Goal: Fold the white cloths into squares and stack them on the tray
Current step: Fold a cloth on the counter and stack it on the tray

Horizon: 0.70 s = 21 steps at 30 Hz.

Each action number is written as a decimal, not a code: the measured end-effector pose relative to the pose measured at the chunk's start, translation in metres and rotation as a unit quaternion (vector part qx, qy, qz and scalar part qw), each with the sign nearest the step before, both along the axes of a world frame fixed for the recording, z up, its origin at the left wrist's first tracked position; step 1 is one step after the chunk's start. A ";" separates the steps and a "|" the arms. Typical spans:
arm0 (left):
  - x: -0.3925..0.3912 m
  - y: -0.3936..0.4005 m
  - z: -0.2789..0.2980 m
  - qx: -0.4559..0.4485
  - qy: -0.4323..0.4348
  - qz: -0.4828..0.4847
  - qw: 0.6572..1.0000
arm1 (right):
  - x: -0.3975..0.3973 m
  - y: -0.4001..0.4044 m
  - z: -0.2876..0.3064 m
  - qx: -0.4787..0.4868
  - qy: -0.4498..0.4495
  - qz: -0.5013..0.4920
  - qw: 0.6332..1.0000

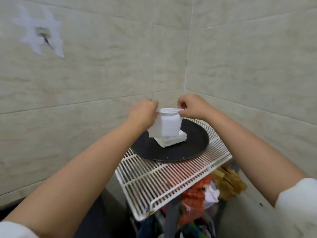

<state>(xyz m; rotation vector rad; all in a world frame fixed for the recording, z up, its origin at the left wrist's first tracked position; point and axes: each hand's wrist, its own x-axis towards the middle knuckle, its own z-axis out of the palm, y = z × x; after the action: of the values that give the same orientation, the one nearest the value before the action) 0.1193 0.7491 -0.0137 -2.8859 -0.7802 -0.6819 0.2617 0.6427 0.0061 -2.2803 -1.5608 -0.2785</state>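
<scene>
two beige tiled walls meet in a corner behind everything, each laid with large marbled tiles; on the left one sits one pale patch of torn paper or tape around a small dark mark.

one white wire rack with close parallel bars lies flat and tilted in the view, reaching from the corner toward the person. under its near edge is a jumble of stuff: red plastic bags, some brownish-yellow pieces and a bit of crumpled white; what holds them cannot be told.

one round black tray with a low rim rests on the far part of the rack. on it, near its middle, is one small stack of folded white cloths; the number of cloths in the stack cannot be counted, since the layers blur together.

two bare forearms with white sleeves at the picture's lower corners reach in from the near side. between the hands hangs one folded white cloth, roughly square, held up above the tray and just in front of the stack, its lower edge overlapping the stack in the view; whether it touches cannot be told.

the left hand has its fingers curled and pinches the cloth's top left corner. the right hand has its fingers curled too, with thumb and fingertips pinching the top right corner, so the upper edge is stretched between them.
</scene>
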 end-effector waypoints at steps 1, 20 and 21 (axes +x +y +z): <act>0.016 0.004 0.002 0.009 -0.016 0.022 1.000 | 0.018 0.010 -0.001 0.035 -0.003 0.008 0.999; 0.104 -0.002 -0.102 -0.023 0.152 0.141 0.978 | 0.145 0.052 -0.123 -0.070 -0.144 0.227 0.961; 0.105 -0.004 -0.103 -0.033 0.143 0.141 0.979 | 0.145 0.050 -0.124 -0.088 -0.141 0.228 0.959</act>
<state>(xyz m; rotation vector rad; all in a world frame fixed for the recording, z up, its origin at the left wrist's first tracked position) 0.2246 0.7454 -0.1162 -2.7566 -1.1504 -0.2083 0.4072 0.6931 -0.1175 -1.9860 -2.2827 -0.3607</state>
